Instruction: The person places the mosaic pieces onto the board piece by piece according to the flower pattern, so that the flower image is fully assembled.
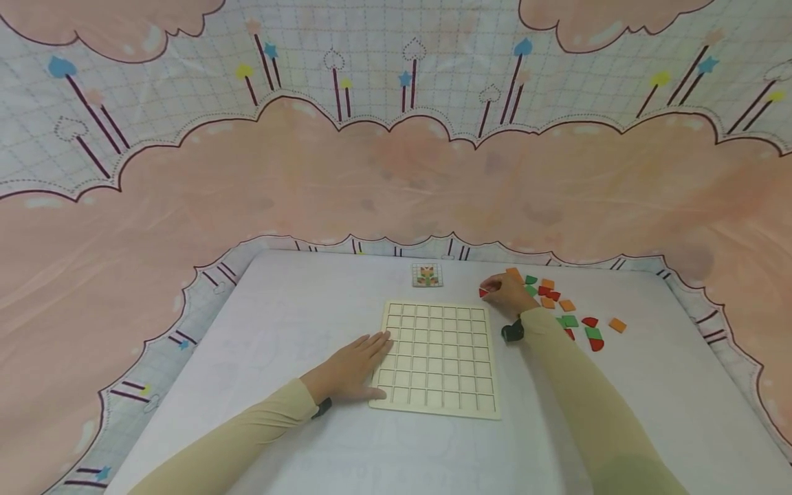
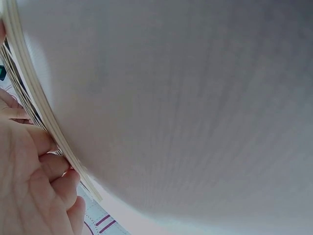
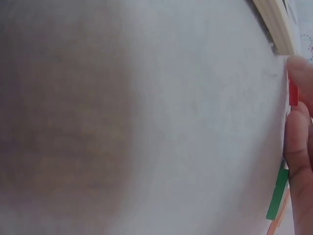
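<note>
A pale wooden board [image 1: 441, 357] with a grid of square recesses lies flat on the table. My left hand [image 1: 350, 366] rests at its left edge, fingers straight and thumb spread; the left wrist view shows the fingertips against the board's side [image 2: 49, 117]. Beyond the board's top right corner, my right hand [image 1: 509, 294] pinches a small red tile [image 1: 483, 293] between thumb and fingers. That red tile [image 3: 293, 92] shows edge-on in the right wrist view, close to the table. Its full shape is partly hidden by the fingers.
Loose green, orange and red tiles [image 1: 569, 321] are scattered right of the board, some under the right forearm. A small picture card [image 1: 427, 275] with a flower pattern on a grid lies behind the board. A patterned cloth [image 1: 396, 179] hangs behind the white table [image 1: 297, 302].
</note>
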Motion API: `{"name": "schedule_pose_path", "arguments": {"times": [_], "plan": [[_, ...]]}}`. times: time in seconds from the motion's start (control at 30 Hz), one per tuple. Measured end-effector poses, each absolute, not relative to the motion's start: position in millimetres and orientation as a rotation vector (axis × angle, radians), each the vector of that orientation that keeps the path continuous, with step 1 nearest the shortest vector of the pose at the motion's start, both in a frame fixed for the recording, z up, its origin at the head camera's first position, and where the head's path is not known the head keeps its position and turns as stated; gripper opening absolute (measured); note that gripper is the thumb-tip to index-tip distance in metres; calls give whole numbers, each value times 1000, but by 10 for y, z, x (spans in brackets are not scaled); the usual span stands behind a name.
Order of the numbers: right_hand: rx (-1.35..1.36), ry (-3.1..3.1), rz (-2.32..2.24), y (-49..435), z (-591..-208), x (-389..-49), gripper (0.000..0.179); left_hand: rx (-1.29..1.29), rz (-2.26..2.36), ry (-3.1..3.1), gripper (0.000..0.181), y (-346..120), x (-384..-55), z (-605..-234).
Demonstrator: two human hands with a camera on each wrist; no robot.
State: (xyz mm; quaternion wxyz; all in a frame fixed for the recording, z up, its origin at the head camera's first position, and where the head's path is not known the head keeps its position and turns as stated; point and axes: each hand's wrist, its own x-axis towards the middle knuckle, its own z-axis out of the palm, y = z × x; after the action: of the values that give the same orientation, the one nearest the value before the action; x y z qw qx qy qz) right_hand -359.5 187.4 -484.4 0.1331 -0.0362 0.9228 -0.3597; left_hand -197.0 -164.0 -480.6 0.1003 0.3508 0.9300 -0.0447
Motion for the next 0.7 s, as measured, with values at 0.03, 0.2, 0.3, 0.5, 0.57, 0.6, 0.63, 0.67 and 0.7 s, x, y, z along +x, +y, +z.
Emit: {"name": "schedule_pose_path", "arguments": {"times": [0.03, 0.2, 0.3, 0.5, 0.57, 0.6, 0.63, 0.67, 0.7], "plan": [[-107, 2682, -1029, 1874, -4846, -3604, 34, 1041, -136, 2750, 94, -1641, -1971, -4805], [-169, 2731, -1008, 1884, -4879, -3654, 27, 1051, -126, 2749, 94, -1642, -1969, -4801], [-198, 2735, -998, 1882, -4877, -3659, 24, 1056, -134, 2751, 94, -1646, -1971, -4804], [-197, 2718, -964, 1852, -4834, -3627, 31, 1060, -149, 2756, 94, -1657, -1980, -4815], [-211, 2712, -937, 1851, -4817, -3617, 32, 1056, -138, 2754, 94, -1655, -1979, -4811], [-221, 2708, -928, 1854, -4810, -3615, 31, 1054, -130, 2753, 95, -1654, -1978, -4809], [-239, 2705, -917, 1858, -4803, -3613, 31, 1051, -125, 2751, 95, -1652, -1978, -4807], [-256, 2698, -913, 1861, -4796, -3612, 31, 1049, -122, 2750, 95, -1650, -1978, -4807], [-279, 2693, -911, 1866, -4792, -3612, 31, 1047, -122, 2749, 95, -1649, -1977, -4807]]}}
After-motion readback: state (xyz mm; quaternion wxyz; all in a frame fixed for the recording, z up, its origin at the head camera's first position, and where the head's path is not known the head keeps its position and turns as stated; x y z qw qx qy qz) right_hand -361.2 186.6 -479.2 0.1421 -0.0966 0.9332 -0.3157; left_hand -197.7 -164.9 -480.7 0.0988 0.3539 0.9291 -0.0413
